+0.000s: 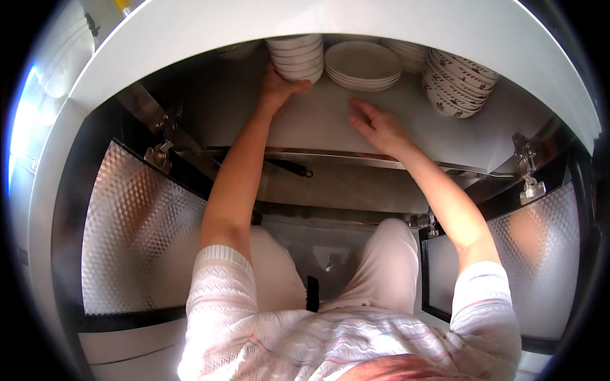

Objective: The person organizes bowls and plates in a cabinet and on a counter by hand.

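Note:
Inside the cabinet, my left hand (279, 90) grips the lower side of a stack of white bowls (299, 57), its thumb across the front near the base. The far side of that stack is cut off by the cabinet's top edge. My right hand (379, 128) holds nothing; its fingers are apart above the shelf (310, 128). Beyond its fingertips lies a short pile of white plates (363, 59), which it does not touch. A tall stack of patterned bowls (457, 85) leans at the right.
Textured cabinet doors stand open at the left (138, 233) and right (538, 257), on metal hinges (529, 166). A white countertop (381, 19) overhangs the shelf. Below it, a dark handle (290, 167) lies on a lower level. More pale dishes (407, 55) stand behind the plates.

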{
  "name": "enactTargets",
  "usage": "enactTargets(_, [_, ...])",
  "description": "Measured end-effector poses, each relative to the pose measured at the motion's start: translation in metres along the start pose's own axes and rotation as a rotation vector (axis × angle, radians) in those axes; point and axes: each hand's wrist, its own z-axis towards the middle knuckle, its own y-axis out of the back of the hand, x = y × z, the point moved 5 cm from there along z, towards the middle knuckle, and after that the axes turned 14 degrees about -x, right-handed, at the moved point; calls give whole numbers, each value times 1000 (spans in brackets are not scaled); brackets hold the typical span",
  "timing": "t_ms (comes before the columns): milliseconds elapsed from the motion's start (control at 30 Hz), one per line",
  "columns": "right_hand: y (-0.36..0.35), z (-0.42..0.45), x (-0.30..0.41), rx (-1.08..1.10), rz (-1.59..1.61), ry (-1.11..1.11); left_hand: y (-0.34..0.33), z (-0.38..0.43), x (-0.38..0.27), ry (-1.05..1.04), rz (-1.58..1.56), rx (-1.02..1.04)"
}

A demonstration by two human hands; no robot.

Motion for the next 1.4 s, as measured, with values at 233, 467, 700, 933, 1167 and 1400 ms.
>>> enactTargets(233, [1, 1, -6, -62, 42, 35, -24, 41, 8, -41, -75, 76])
enactTargets(467, [1, 1, -4, -71, 54, 67, -40, 89, 35, -199, -20, 46])
enactTargets(700, [3, 2, -10, -73, 116, 57, -48, 80, 15, -228, -65, 66])
enactTargets(933, [-3, 3, -1, -41, 135, 44, -33, 88, 25, -210, -49, 12])
enactTargets(1167, [-1, 3, -4, -58, 164, 61, -39, 84, 21, -243, 12, 13])
enactTargets(1400, [3, 3, -5, -35, 105, 48, -41, 73, 9, -235, -13, 41])
